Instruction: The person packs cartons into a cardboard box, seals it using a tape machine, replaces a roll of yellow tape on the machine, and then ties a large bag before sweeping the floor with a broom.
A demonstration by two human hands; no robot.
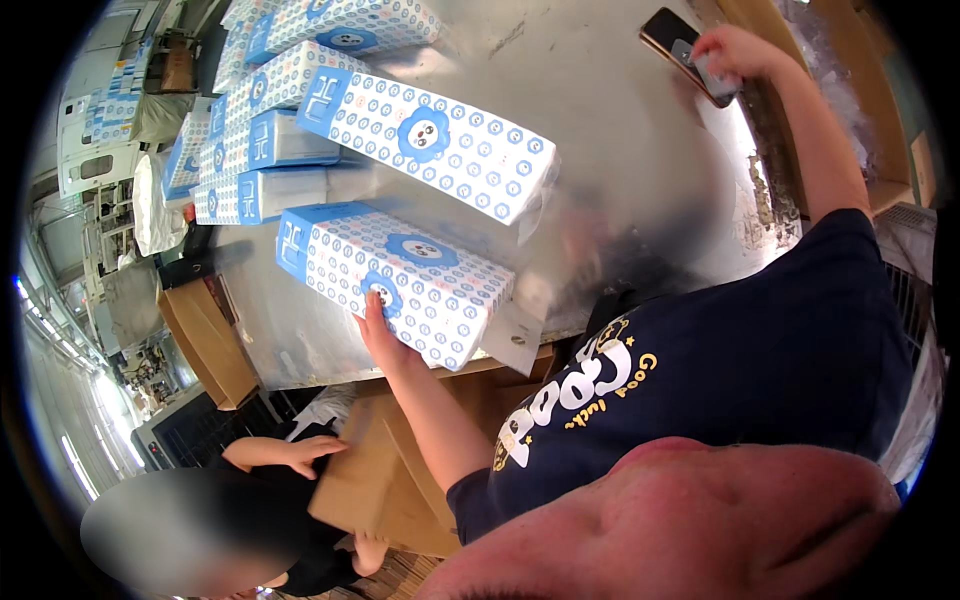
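My left hand grips the near side of a long white-and-blue patterned pack, one finger lying up against its printed side and the others hidden. A loose flap of film or paper hangs from that pack's right end. Just beyond it lies a second pack of the same pattern, tilted across the metal table. At the far right, my right hand has its fingers bent over the lower end of a dark smartphone. A grey patch shows under the fingertips; I cannot tell what it is.
Several similar packs are heaped at the back left. Below the table's near edge, a co-worker's hand is beside an open cardboard box. Another carton stands at the left corner. A box holding clear plastic borders the right side.
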